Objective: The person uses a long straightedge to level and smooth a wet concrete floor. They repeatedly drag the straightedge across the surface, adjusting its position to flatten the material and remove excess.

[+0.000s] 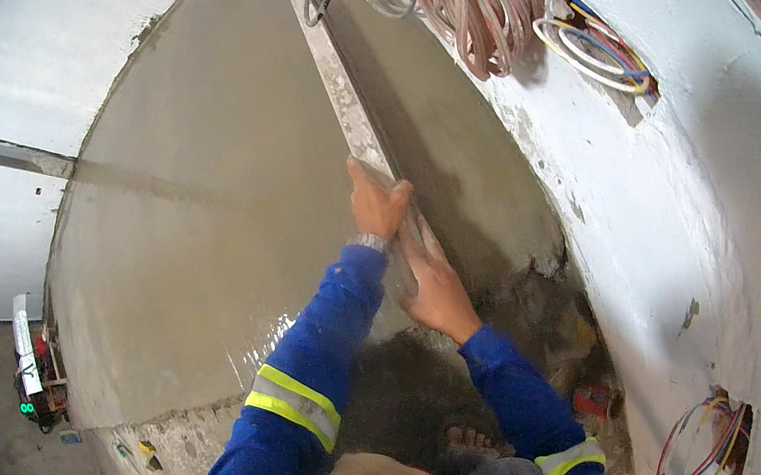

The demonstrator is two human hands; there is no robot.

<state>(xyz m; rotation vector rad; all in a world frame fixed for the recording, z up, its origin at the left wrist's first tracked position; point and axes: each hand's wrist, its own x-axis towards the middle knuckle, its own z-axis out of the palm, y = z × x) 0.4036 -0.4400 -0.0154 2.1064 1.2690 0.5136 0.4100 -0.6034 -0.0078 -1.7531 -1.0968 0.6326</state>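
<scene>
A long, pale metal straightedge point(328, 68), smeared with mortar, runs away from me across the smooth, wet grey-brown mortar point(194, 206). My left hand point(376, 205) is closed round it near its close end, the thumb on top. Just behind and to the right, my right hand point(438, 287) wraps the same bar from its right side, fingers partly hidden. On the left of the bar the mortar looks even. Darker, rougher mortar point(416, 384) lies close to my feet, with a wet shine beside my left sleeve.
White walls point(643, 231) rise on both sides. Coloured wires point(602, 58) stick out of a wall box at upper right, and more wires point(708, 443) hang lower right. A coiled brown hose or cable point(475, 2) hangs far off. A device with green lights point(38, 392) stands lower left.
</scene>
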